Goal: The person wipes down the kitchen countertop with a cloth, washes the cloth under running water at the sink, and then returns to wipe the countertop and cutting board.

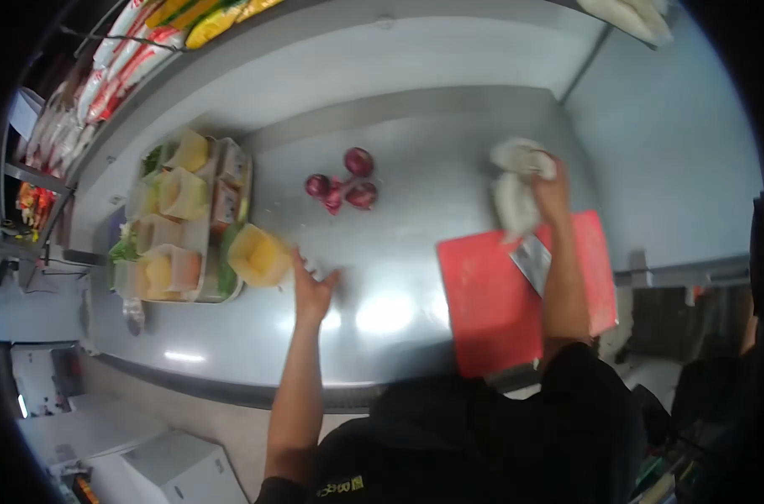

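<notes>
My left hand [315, 290] is over the metal counter, its thumb and fingers apart and nothing in its grasp. Just left of its fingertips stands a clear plastic container [260, 254] with something yellow inside; whether they touch I cannot tell. On the right side, my right hand [550, 189] is closed on a whitish cloth [516, 202], slightly blurred, that spreads over the counter behind the board. Under my right forearm lies a red cutting board [487, 294]. A knife's broad blade [532, 262] rests on that board, its handle hidden by the arm.
Several red onions [359, 162] sit with loose peel at the counter's back middle. A tray [204, 281] of containers and vegetables occupies the left. Overhead, a shelf holds packaged goods [117, 71]. A wall panel [668, 151] bounds the right side.
</notes>
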`<action>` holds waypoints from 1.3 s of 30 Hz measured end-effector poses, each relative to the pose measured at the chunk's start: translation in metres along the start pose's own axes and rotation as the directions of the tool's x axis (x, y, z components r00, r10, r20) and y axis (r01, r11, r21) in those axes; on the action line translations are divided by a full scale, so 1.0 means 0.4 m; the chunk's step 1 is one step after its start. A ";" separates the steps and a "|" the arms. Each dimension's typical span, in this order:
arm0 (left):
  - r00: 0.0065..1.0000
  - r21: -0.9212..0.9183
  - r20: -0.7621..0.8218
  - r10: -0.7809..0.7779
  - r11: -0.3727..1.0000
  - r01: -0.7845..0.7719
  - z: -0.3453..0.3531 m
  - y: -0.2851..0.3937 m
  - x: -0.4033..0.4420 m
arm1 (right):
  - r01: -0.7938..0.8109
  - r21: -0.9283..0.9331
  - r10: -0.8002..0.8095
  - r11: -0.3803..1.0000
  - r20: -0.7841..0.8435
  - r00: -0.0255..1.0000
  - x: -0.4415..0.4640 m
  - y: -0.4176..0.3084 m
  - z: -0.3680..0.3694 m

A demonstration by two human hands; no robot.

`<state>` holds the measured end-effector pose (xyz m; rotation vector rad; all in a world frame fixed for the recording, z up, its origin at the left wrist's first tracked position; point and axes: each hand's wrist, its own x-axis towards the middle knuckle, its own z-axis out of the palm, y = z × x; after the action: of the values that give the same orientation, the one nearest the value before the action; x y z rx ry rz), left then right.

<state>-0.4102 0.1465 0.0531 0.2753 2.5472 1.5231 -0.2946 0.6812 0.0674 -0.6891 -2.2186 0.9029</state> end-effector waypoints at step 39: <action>0.953 0.613 -0.183 0.241 0.786 -0.082 -0.274 0.206 -0.089 | 0.601 -0.116 -0.379 0.790 0.680 0.628 -0.025 -0.826 1.193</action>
<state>-0.3947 0.0827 0.1787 0.4065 3.2394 0.7642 -0.7045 0.2707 0.0427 0.1844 -2.9874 0.4883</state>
